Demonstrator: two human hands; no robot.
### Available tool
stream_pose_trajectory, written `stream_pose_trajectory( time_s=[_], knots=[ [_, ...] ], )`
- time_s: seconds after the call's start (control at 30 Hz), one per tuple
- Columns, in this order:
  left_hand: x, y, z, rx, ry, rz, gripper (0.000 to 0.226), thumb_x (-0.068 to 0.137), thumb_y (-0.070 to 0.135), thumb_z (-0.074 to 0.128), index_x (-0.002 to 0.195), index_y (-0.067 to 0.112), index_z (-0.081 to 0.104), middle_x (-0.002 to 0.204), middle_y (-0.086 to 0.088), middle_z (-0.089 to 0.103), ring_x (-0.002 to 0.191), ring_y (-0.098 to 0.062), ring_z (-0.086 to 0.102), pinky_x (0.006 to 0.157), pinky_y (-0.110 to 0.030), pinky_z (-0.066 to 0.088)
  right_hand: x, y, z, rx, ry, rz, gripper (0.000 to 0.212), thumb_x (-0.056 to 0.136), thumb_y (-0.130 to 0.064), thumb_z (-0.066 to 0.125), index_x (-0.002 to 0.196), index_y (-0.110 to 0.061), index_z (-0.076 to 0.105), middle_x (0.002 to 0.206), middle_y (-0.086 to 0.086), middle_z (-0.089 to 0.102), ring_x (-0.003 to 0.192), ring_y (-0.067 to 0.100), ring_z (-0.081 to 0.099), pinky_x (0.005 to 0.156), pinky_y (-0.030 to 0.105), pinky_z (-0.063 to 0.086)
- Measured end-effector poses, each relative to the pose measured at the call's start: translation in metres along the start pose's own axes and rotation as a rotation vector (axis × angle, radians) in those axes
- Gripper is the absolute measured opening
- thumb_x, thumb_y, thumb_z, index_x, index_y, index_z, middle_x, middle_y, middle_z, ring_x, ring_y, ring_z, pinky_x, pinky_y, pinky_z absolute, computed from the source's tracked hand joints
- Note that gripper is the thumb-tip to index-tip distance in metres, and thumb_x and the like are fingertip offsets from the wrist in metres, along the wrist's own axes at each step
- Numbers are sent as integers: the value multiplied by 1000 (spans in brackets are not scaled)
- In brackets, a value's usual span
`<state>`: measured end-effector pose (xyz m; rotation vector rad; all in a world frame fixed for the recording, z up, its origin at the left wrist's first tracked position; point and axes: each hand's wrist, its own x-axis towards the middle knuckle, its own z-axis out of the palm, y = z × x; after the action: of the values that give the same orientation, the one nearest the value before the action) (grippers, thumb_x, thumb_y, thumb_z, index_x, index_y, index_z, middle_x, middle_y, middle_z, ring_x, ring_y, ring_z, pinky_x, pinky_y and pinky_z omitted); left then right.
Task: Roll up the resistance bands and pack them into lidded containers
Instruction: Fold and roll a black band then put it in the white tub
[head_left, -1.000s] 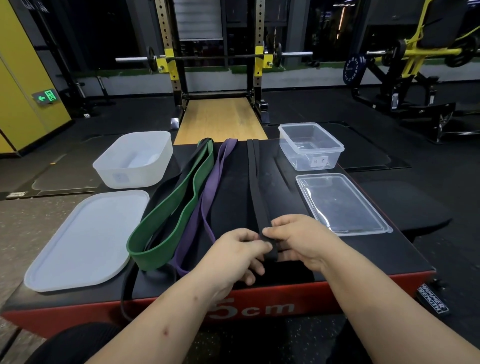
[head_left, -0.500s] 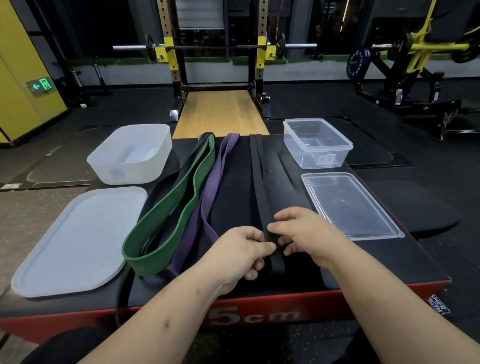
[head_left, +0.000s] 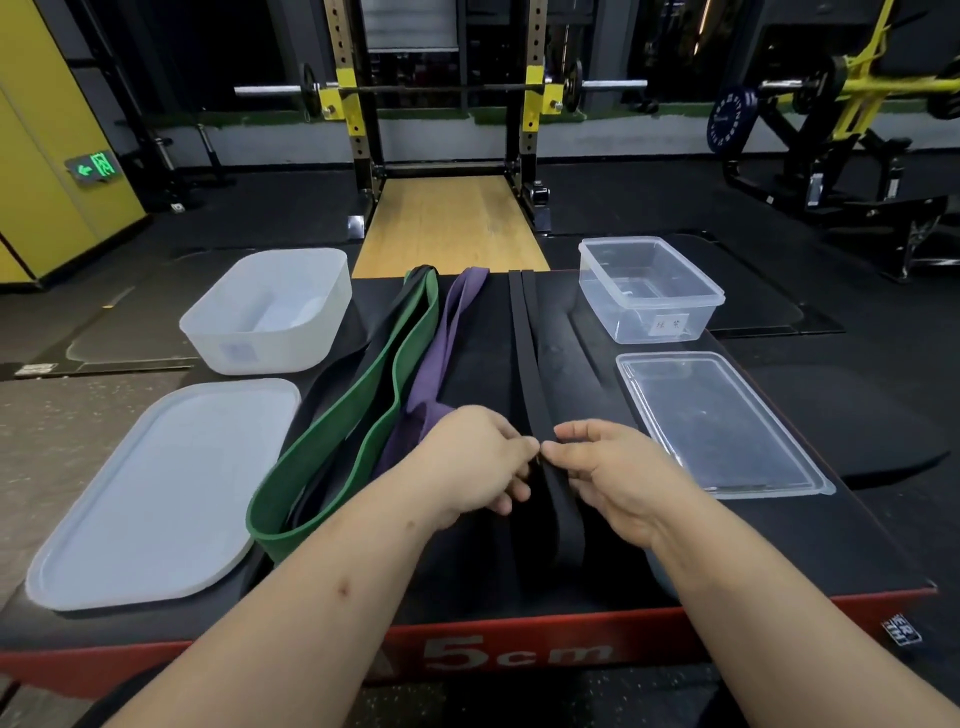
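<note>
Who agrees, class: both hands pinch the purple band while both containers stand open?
No: the head view shows the left hand and right hand pinching the black band, not the purple band. The white container and clear container do stand open.

Narrow black band (head_left: 519, 338), unrolled, straight down the middle, near end pinched between left hand (head_left: 467, 462) and right hand (head_left: 608, 473). To its left, purple band (head_left: 445, 353) and wide green band (head_left: 332, 431) in loose loops. Open white tub (head_left: 270, 312) far left, clear tub (head_left: 649, 291) far right, white lid (head_left: 156, 493) and clear lid (head_left: 717, 421) flat just nearer.
</note>
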<state>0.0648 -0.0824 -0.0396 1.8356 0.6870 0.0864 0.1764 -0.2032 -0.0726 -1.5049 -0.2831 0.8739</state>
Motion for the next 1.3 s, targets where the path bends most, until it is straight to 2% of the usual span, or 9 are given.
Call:
stream_pose_trajectory(
  time_s=[0.1, 0.23, 0.37, 0.47, 0.63, 0.8, 0.93, 1.07, 1.3],
  knots=[
    [24, 7, 3, 59, 126, -10, 22, 102, 31, 58, 103, 13, 71, 82, -8, 76, 71, -24, 71, 78, -40, 63, -2, -3, -5, 69, -17, 6, 26, 93, 1, 70, 117, -8, 63, 84, 3, 74, 62, 3, 72, 55, 15, 53],
    [45, 27, 14, 108, 139, -25, 37, 102, 31, 54, 118, -1, 63, 117, -14, 69, 104, -33, 65, 93, -38, 55, 0, -4, -8, 87, -36, 14, 26, 94, 0, 70, 117, -8, 63, 77, -2, 74, 61, 2, 70, 56, 18, 52],
    [54, 71, 6, 159, 383, 142, 43, 100, 26, 52, 139, 9, 48, 128, -9, 62, 112, -30, 60, 85, -29, 45, 6, -7, -10, 101, -43, 21, 27, 92, -2, 72, 116, -8, 63, 80, -4, 75, 70, 6, 72, 65, 23, 50],
    [59, 70, -4, 123, 351, 82, 42, 99, 22, 52, 140, 9, 48, 129, -12, 61, 116, -33, 61, 84, -32, 47, 6, -9, -10, 90, -43, 30, 25, 91, -3, 74, 113, -10, 64, 81, -3, 75, 68, 6, 71, 67, 24, 49],
    [55, 16, -6, 161, 298, -46, 19, 97, 28, 57, 107, 17, 68, 106, 4, 68, 93, -18, 62, 84, -27, 50, 5, -10, -7, 99, -48, 34, 25, 91, 0, 73, 113, -7, 64, 80, 3, 75, 70, 11, 72, 67, 27, 54],
    [54, 2, 6, -367, 160, -86, 23, 105, 18, 55, 100, 0, 67, 75, -3, 75, 69, -18, 74, 67, -33, 62, 2, -13, 1, 165, -91, 33, 29, 93, 5, 68, 119, -1, 59, 80, 7, 73, 70, 16, 73, 63, 27, 59],
    [53, -7, 13, -473, 111, -115, 18, 102, 16, 59, 110, 0, 62, 87, -20, 69, 77, -27, 68, 68, -40, 59, 2, -11, 2, -11, -83, -2, 28, 91, 1, 72, 116, -5, 62, 70, -1, 67, 66, 11, 71, 63, 26, 58],
    [59, -15, 9, -378, 156, -92, 17, 89, 15, 70, 105, 18, 65, 81, -10, 68, 74, -27, 62, 69, -41, 52, 9, -16, 2, -318, -60, -46, 8, 93, -15, 73, 99, -19, 77, 79, -1, 70, 71, 10, 66, 67, 29, 60],
    [53, -8, 5, -745, -3, -115, 13, 99, -7, 52, 97, 0, 63, 88, -26, 70, 80, -34, 72, 73, -49, 62, 68, -39, 6, -307, 84, -86, 10, 97, -8, 64, 99, -15, 71, 87, 8, 67, 66, 17, 62, 57, 33, 56]
  ],
)
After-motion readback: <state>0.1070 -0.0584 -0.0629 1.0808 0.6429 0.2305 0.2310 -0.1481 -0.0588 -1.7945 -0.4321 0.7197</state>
